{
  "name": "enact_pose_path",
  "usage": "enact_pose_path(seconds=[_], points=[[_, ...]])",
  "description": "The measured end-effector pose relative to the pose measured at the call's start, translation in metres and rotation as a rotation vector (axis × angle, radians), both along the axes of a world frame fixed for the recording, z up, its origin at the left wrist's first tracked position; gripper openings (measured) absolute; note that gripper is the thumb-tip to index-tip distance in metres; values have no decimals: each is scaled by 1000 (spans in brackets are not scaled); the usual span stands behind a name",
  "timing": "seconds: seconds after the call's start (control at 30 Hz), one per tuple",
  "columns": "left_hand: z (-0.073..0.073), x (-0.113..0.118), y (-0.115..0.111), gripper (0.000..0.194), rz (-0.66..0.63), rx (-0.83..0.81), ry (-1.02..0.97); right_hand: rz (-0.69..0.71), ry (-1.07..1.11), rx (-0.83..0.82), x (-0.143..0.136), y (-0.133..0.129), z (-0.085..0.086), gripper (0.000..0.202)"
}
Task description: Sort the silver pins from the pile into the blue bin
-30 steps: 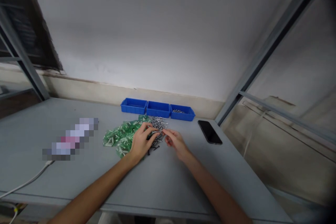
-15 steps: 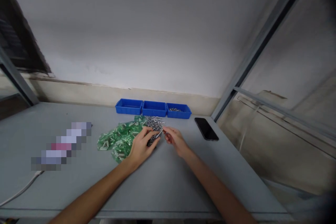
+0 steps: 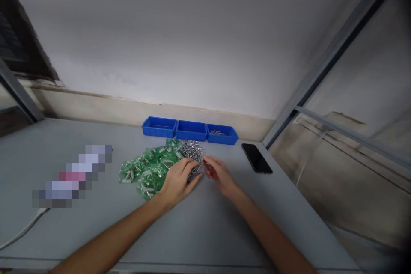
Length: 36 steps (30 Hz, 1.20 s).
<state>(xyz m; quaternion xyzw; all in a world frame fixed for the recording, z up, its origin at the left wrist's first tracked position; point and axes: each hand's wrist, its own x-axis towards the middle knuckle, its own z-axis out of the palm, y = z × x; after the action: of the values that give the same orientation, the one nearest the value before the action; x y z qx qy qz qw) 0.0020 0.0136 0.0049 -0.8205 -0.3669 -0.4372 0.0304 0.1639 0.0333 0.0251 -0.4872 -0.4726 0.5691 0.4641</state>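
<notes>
The desk (image 3: 205,235) extends beneath the left grip (image 3: 178,180) and right grip (image 3: 222,176). Three blue bins (image 3: 192,135) stand beyond both. Green bags (image 3: 154,173) lie immediately left of the left grip, its thumb and fingers spread. The right grip's fingertips are drawn together; contents cannot be determined. A phone (image 3: 257,158) lies to its right. Loose metal fasteners (image 3: 192,150) lie beneath and beyond the left grip.
</notes>
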Motion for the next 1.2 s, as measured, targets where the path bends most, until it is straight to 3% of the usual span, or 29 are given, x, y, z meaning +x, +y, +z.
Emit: enact_pose_path(seconds=[0.23, 0.53, 0.8, 1.0, 1.2], points=[[1, 1, 1, 36, 4, -17, 43, -8, -54, 70, 8, 8, 2, 29], [10, -13, 10, 18, 119, 230, 199, 33, -128, 95, 1, 9, -3, 29], [6, -20, 16, 17, 89, 11, -58, 158, -79, 60, -9, -5, 0, 30], [6, -28, 18, 19, 19, 41, -52, 280, -56, 65, -14, -10, -6, 32], [12, -27, 14, 14, 85, 82, -27, 179, 11, 53, -11, -6, -4, 28]])
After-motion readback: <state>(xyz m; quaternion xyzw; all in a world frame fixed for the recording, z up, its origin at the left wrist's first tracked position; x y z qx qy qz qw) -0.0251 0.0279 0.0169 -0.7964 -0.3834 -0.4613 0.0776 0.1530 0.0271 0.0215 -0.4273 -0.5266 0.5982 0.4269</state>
